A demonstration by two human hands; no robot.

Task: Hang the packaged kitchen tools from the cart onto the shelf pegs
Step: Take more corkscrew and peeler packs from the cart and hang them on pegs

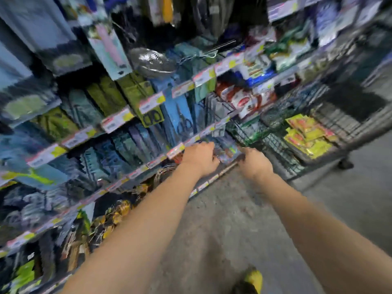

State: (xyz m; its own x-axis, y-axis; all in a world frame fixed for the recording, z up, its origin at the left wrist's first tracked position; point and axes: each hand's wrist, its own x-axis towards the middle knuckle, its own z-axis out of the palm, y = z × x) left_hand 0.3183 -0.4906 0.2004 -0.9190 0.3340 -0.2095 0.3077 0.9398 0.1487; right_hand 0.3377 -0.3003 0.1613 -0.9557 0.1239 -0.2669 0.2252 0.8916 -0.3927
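Both hands at lower shelf row: left hand [200, 158] and right hand [255, 163] grip blurred clear package [228, 152] between them — wire cart [297, 132] just right.

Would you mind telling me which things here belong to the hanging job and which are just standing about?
Part of the job:
- left hand and right hand, both on a blurred package
- rows of hung packages with price tags
- cart

Just about:
- metal bowl
- yellow packs in the cart
- red packs
- floor
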